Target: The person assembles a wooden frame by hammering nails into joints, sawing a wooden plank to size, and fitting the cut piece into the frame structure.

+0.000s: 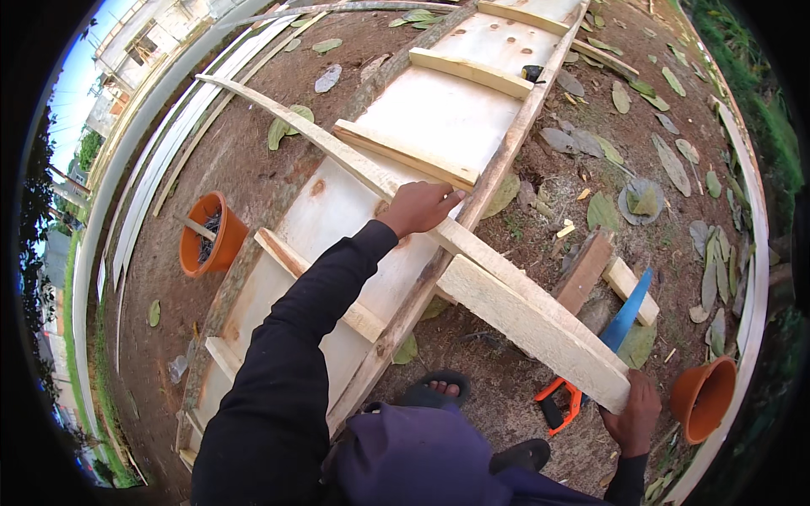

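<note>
My left hand (422,207) is closed over a long wooden strip (329,143), which lies slanting across a framed panel (308,219) with wooden crosspieces. Against the strip's near side rests a shorter, wider rough-sawn board (531,325). At its right end my right hand (637,413) grips this board; whether the fingers also hold the strip's end is hidden. Both pieces stick out past the panel's right rail (494,181). Beneath them on the ground lies a handsaw (629,312) with a blue blade and an orange and black handle, partly covered by the board.
An orange bucket (228,240) with dark nail-like pieces and a stick stands left; another orange bucket (704,401) is at the right. Wood offcuts (586,270) lie near the saw. A tape measure (532,73) sits on the panel. Dry leaves (645,201) litter the dirt.
</note>
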Demonstrator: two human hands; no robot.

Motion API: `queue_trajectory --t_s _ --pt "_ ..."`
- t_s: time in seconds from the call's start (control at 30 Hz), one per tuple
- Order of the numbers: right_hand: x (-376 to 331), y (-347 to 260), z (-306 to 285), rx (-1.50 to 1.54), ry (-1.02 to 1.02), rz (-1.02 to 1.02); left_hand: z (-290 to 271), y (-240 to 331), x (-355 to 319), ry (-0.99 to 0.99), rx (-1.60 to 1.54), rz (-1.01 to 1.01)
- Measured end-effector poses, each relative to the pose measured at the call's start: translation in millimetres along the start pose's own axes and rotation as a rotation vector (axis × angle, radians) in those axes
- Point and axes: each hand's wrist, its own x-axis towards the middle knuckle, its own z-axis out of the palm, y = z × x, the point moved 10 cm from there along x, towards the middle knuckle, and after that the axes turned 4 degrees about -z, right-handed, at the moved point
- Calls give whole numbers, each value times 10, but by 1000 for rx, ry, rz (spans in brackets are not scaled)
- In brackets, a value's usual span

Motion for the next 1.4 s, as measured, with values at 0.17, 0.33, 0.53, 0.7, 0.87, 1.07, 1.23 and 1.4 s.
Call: queue_trajectory --t_s 0.17,0.33,0.53,0.7,0.87,1.07,1.23,1.4 --pt "-293 -2 -39 33 -9 63 -36 -20 -346 171 -3 147" --pt "-292 191 -109 63 -7 209 129 -47 20 -217 81 49" --pt "-379 605 -17 81 44 358 413 -77 216 -496 146 29" --pt "-289 563 -51 191 40 375 337 -3 81 -458 216 63" --pt "-337 523 -119 204 23 407 163 97 -212 -316 268 80" --pt "-451 382 -83 146 -16 350 -48 33 -890 404 103 353" --pt "-393 333 -8 136 -45 278 -13 17 -943 474 103 357" --pt "-240 347 -5 117 -52 275 -88 -77 -904 421 -133 275"
